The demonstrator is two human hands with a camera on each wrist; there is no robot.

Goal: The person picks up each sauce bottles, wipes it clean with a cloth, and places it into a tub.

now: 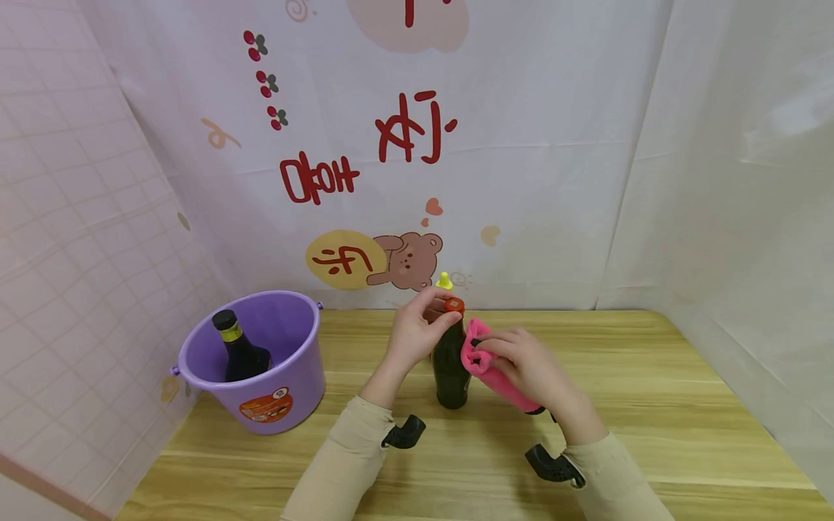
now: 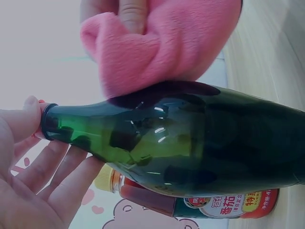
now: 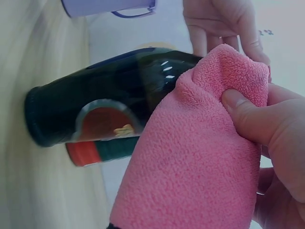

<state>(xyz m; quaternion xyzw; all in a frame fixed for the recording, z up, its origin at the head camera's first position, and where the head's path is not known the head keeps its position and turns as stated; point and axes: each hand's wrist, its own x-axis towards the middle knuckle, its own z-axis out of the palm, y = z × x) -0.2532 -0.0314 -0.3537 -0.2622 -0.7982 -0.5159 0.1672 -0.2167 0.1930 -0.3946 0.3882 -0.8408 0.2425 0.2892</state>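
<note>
The left hand (image 1: 420, 325) reaches in from the near left, raised to the top of a dark green glass bottle (image 1: 451, 369), its thumb on the near side of the red cap (image 1: 455, 305) and its fingers round the far side, pinching the bottle there. The right hand (image 1: 531, 365) comes from the near right, bent inward, thumb and fingers clamped on a pink plush cloth (image 1: 504, 387). Both forearms wear beige sleeves (image 1: 348, 456).

The bottle stands upright on the wooden table (image 1: 664, 405), its body below the left hand's grip and just left of the cloth. The left wrist view shows the cloth against the bottle's shoulder.

That view also reveals a tomato ketchup bottle (image 2: 259, 202) with a printed label, beyond the green one; from the head little but its yellow cap shows. The right wrist view alone makes plain the green bottle's brownish label (image 3: 107, 123) with a gold mark. Only the head view shows the dark, black-capped bottle (image 1: 244, 360) inside the purple bucket (image 1: 306, 405), far left.
</note>
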